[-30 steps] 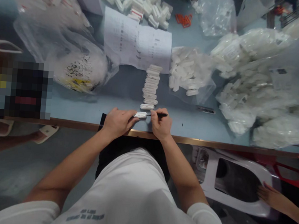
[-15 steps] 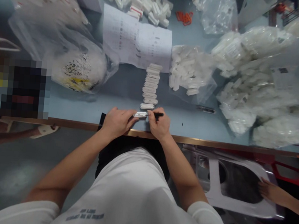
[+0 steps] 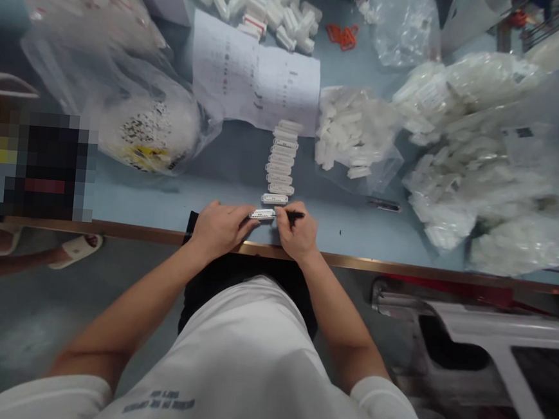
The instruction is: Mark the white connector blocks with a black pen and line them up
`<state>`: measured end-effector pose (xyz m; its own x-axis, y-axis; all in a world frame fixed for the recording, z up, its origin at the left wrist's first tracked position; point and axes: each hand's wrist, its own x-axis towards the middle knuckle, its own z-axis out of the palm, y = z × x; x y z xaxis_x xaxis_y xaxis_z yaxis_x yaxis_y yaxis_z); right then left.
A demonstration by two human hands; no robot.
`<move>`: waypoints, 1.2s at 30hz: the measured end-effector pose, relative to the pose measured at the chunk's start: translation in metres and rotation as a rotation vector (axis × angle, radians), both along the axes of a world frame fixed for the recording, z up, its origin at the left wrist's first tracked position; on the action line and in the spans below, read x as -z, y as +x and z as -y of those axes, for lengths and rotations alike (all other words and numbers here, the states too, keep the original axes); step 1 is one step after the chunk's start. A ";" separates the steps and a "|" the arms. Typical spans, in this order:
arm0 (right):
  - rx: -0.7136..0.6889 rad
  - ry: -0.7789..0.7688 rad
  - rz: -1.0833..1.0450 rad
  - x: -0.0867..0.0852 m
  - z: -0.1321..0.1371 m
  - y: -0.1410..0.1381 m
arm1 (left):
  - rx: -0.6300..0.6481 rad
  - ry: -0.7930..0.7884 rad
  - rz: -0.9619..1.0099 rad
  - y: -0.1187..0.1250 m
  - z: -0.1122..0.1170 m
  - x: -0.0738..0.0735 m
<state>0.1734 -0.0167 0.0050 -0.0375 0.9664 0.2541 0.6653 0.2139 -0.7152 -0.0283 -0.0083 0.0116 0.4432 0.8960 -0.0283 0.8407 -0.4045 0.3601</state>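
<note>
My left hand [image 3: 218,230] pinches one end of a small white plastic piece [image 3: 262,214] with a row of dark marks along its side. Close on its right, my right hand [image 3: 298,230] grips a thin black pen-like tool [image 3: 297,215], its front end at the right end of that piece. The tool's exact kind is too small to make out. Just beyond my hands, similar white pieces [image 3: 281,169] lie in a column running away from me, up to a printed sheet [image 3: 270,80].
Clear bags of white parts [image 3: 344,127] lie right of the column, with larger bags [image 3: 460,178] farther right. A slim tool [image 3: 384,205] rests between them. On the left sits a plastic bag [image 3: 145,128]. Orange parts [image 3: 342,36] lie at the back. A pale frame-like object [image 3: 482,335] stands below the table edge.
My hands and the white piece hold almost the same position. The pale frame-like object at lower right has shifted rightward, and the other person's hand there is out of view.
</note>
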 end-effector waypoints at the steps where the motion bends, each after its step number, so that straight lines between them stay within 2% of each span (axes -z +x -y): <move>1: 0.003 0.005 -0.010 0.000 0.000 0.000 | -0.001 0.004 -0.004 0.000 0.000 0.000; 12: 0.004 -0.023 -0.019 -0.001 0.000 0.000 | 0.006 0.008 -0.017 0.000 0.000 0.000; 18: 0.068 -0.067 -0.083 -0.004 0.002 0.002 | -0.004 -0.006 -0.009 0.000 0.000 -0.001; 30: 0.032 -0.064 -0.038 -0.003 0.001 0.000 | -0.002 0.022 -0.003 -0.001 0.001 0.003; 36: -0.039 -0.017 0.013 -0.001 -0.001 -0.002 | 0.008 0.032 -0.008 -0.001 0.001 0.004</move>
